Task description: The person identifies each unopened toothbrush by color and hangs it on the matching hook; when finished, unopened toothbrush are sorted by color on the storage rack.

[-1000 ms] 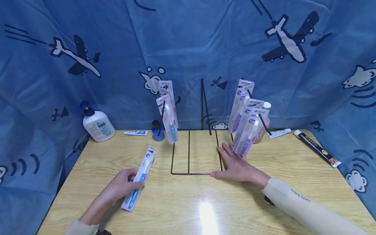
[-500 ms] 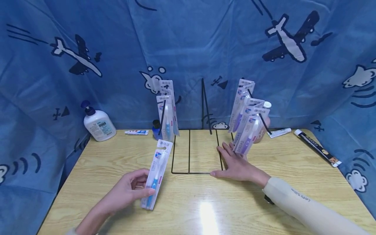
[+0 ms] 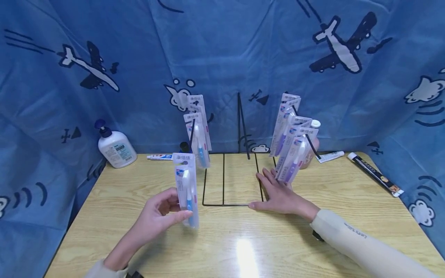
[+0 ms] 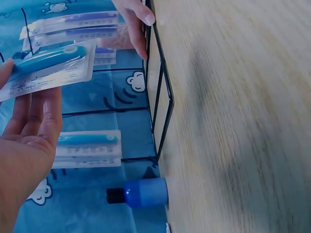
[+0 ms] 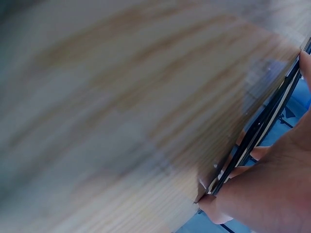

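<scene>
My left hand [image 3: 163, 214] holds a packaged blue toothbrush [image 3: 187, 189] upright above the table, pinched between thumb and fingers; the left wrist view shows the same pack [image 4: 48, 70] lying across my fingers [image 4: 36, 121]. A black wire display rack [image 3: 231, 179] stands mid-table, with blue toothbrush packs [image 3: 197, 133] hanging on its left hook and purple ones [image 3: 293, 148] on its right hooks. My right hand [image 3: 278, 193] lies flat on the rack's base, fingers straight, pressing the wire frame [image 5: 252, 136].
At the back left are a white pump bottle [image 3: 114, 146], a small toothpaste tube [image 3: 160, 157] and a blue bottle [image 4: 143, 192]. Another tube [image 3: 330, 156] and a long black box [image 3: 375, 173] lie at the back right. Blue printed cloth surrounds the wooden table [image 3: 243, 247].
My left hand has lifted the blue toothbrush pack off the table, turned it upright and carried it right toward the rack. The right hand has stayed on the rack's base.
</scene>
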{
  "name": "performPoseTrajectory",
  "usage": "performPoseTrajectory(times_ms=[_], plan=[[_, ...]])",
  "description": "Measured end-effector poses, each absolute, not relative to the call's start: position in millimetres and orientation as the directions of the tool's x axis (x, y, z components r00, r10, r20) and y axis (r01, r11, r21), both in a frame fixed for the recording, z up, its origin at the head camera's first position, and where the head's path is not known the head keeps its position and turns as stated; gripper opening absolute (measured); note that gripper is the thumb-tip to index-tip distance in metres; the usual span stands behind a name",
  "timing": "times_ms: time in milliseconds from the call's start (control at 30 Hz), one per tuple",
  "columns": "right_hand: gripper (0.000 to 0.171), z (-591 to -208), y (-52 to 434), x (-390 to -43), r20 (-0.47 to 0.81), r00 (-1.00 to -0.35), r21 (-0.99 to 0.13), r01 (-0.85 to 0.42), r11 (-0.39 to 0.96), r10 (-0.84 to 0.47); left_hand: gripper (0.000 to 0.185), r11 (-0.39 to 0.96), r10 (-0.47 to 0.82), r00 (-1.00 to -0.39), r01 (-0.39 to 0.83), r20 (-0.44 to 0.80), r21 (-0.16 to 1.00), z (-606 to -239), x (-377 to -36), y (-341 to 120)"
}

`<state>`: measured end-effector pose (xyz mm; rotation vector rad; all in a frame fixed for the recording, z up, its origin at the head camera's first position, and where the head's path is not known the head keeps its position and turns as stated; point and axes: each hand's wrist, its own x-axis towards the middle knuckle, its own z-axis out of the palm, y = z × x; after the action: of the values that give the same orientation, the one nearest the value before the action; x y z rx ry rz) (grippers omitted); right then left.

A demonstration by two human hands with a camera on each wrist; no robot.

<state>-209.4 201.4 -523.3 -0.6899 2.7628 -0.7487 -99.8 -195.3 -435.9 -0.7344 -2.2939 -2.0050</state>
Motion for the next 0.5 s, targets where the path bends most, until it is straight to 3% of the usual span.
performPoseTrajectory(times_ms=[500], plan=[[0.121,-519,200,-207,-0.062,-0.871,-0.502,-0.395,0.77,-0.487,0.031,0.062,0.241,-0.946,0.24,0.218,0.969,-442,-147,-182]])
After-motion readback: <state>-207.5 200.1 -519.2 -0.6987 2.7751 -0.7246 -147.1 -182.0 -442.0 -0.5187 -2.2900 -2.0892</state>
